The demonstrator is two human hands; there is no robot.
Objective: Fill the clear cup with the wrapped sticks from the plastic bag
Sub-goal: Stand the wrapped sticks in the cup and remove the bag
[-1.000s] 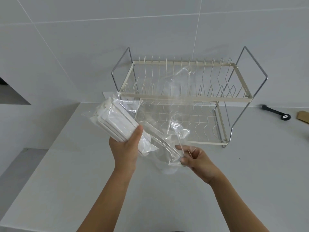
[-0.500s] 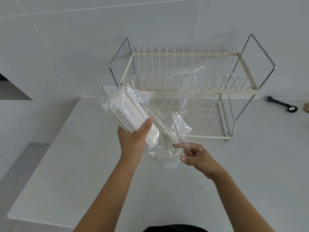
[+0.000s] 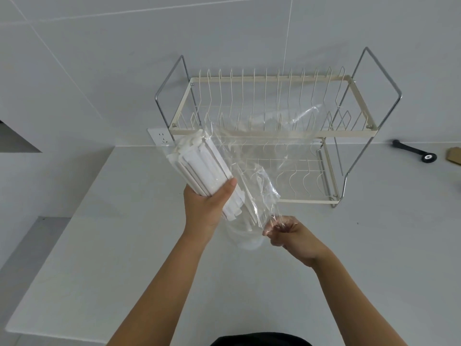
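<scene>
My left hand grips a bundle of white wrapped sticks through the clear plastic bag, held steeply tilted, lower ends pointing down to the right. My right hand pinches the crumpled lower edge of the bag. The clear cup stands on the counter just below the bag and between my hands, partly hidden by the plastic. One or two sticks seem to reach down toward the cup's mouth.
A cream two-tier wire dish rack stands behind the bag against the tiled wall. A wall socket sits left of it. A black tool and a cardboard piece lie at the far right. The white counter drops off on the left.
My left hand has raised the bundle and tipped it more upright over the cup. My right hand has closed on the bag's lower edge and pulled it down.
</scene>
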